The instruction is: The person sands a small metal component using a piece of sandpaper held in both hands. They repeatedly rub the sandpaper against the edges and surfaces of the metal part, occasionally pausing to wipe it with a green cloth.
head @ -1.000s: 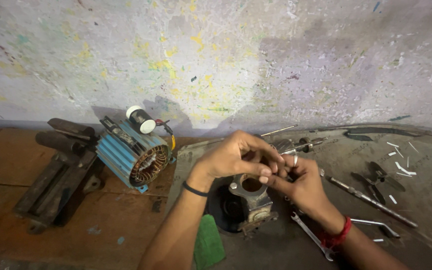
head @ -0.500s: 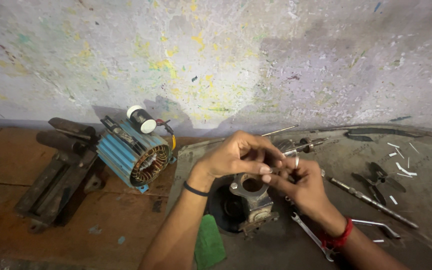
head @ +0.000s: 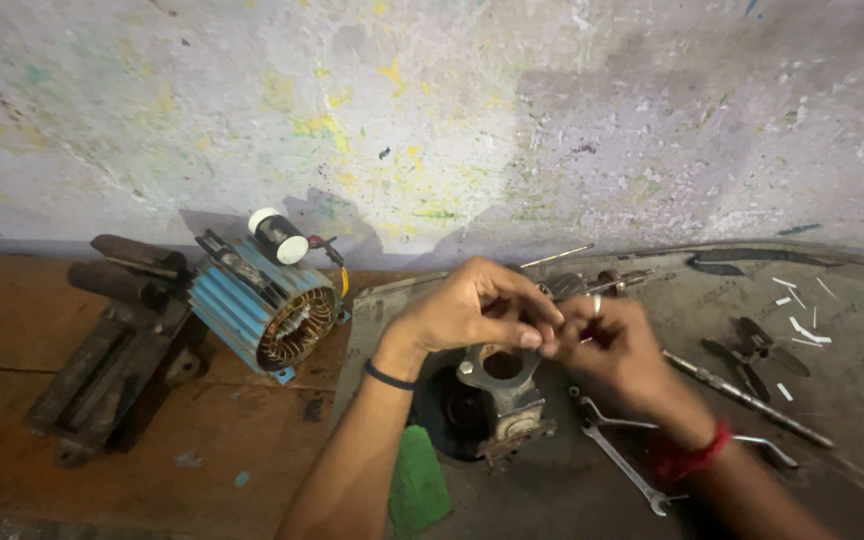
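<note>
Together, both hands pinch a small part directly above the metal housing.
Left hand (head: pixel 472 310) and right hand (head: pixel 617 345) meet fingertip to fingertip; the part between them is too small to identify. The grey housing (head: pixel 500 385) sits just below, opening upward, near the mat's (head: pixel 852 420) left edge.

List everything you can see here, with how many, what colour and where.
motor stator: one, blue finned shell, copper windings, floor left
capacitor: one, black and white, on the stator
vise: one, dark rusty, far left
metal housing: one, grey, under the hands
wrenches: at least two, silver, below the right hand
rod: one, grey, right
green object: one, bottom centre
white slips: several, far right
wall: pale, paint-flecked
left hand: black wristband, fingertips pinched
right hand: ring, red wrist thread, meeting the left
</note>
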